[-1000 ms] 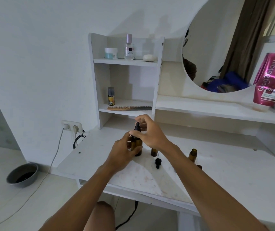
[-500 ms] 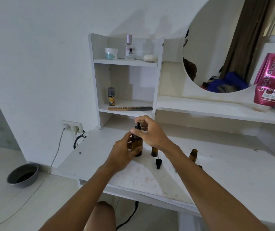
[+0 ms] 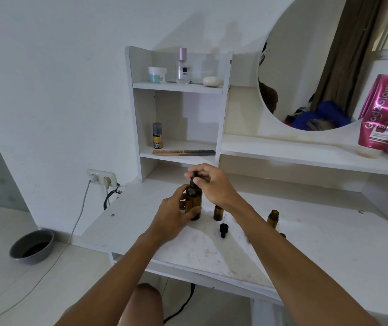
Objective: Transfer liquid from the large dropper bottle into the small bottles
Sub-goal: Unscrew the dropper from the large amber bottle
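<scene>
The large amber dropper bottle [image 3: 195, 201] stands upright on the white table [image 3: 329, 243]. My left hand [image 3: 175, 212] grips its body from the left. My right hand [image 3: 208, 182] pinches the black dropper cap [image 3: 193, 177] on top of it. A small open amber bottle [image 3: 218, 212] stands just right of the large one. A second small amber bottle [image 3: 273, 217] stands farther right, partly behind my right forearm. A small black dropper cap [image 3: 223, 229] lies on the table between them.
A white shelf unit [image 3: 179, 158] behind the bottles holds a comb [image 3: 183, 152], a spray can, a perfume bottle and a jar. A round mirror [image 3: 306, 67] and a pink pouch [image 3: 386, 114] are at the right. A wall socket with cables is at the left; a grey bowl [image 3: 31, 247] sits on the floor.
My right hand has shifted slightly on the dropper cap. The left hand and the large bottle stay in place.
</scene>
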